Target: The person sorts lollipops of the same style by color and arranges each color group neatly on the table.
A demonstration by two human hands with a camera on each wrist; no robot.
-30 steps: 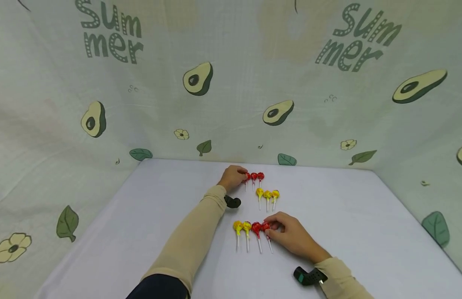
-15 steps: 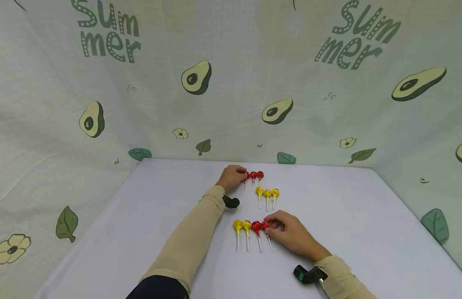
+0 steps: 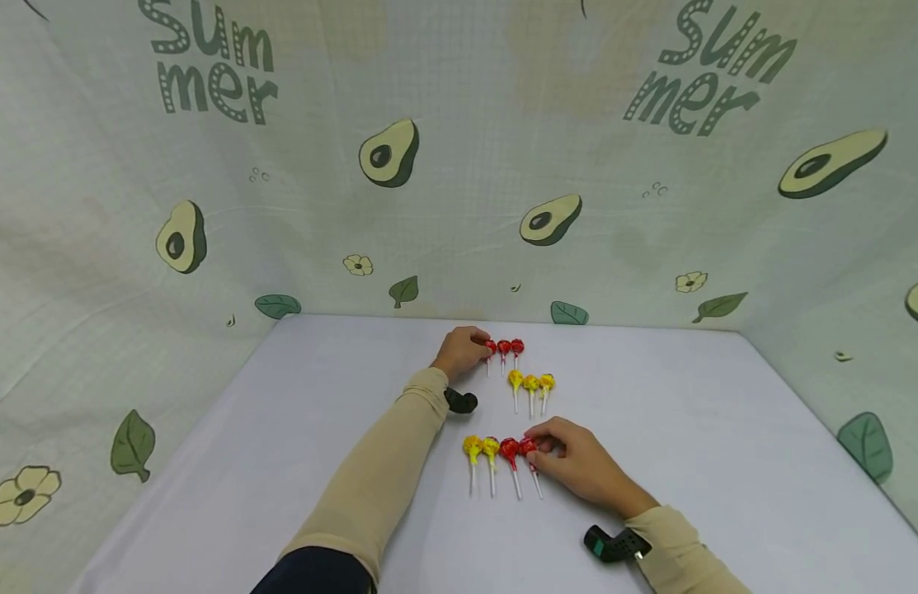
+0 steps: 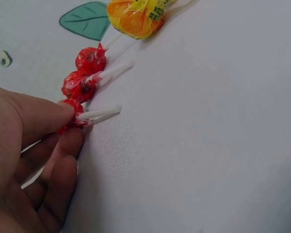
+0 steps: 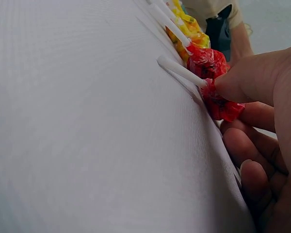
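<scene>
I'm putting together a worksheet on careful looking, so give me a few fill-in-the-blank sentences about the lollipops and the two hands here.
1. The left hand pinches a lollipop wrapped in ____.
2. The middle row holds three lollipops, all ____.
3. The near row holds ____ lollipops in all.
4. The right hand pinches the red lollipop at the ____ end of the near row.

Missing words: red; yellow; four; right
</scene>
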